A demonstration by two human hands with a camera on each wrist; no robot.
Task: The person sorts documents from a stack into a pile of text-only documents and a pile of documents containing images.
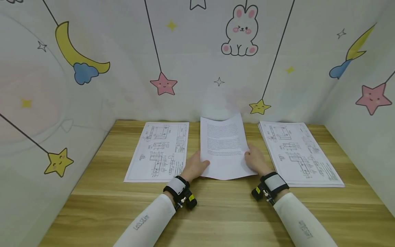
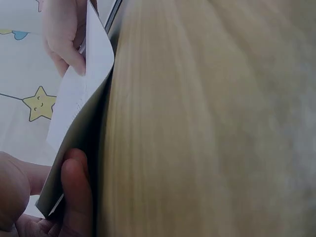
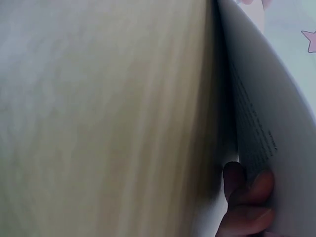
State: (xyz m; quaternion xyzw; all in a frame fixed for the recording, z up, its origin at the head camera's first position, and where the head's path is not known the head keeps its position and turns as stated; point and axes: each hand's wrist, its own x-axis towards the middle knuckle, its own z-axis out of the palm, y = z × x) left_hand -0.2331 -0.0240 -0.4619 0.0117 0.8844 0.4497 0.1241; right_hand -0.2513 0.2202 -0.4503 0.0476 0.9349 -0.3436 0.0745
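Both hands hold a printed sheet of paper point(image 1: 223, 166) by its long sides, at the middle of the table. My left hand point(image 1: 194, 167) pinches the left edge, thumb on the printed face. In the left wrist view its fingers point(image 2: 76, 185) lie against the underside. On the opposite edge, my right hand point(image 1: 256, 160) grips the sheet with the thumb on top, and its curled fingers point(image 3: 247, 217) show beneath in the right wrist view. The paper bows, its near edge raised off the wood and its far end tilting up toward the wall.
Left of the held sheet lies a sheet with technical drawings point(image 1: 166, 151). A stack of similar drawings point(image 1: 299, 154) lies to the right, close to my right hand. The wooden table point(image 1: 228, 212) ends at a cartoon-patterned backdrop point(image 1: 197, 51) that also rises on both sides.
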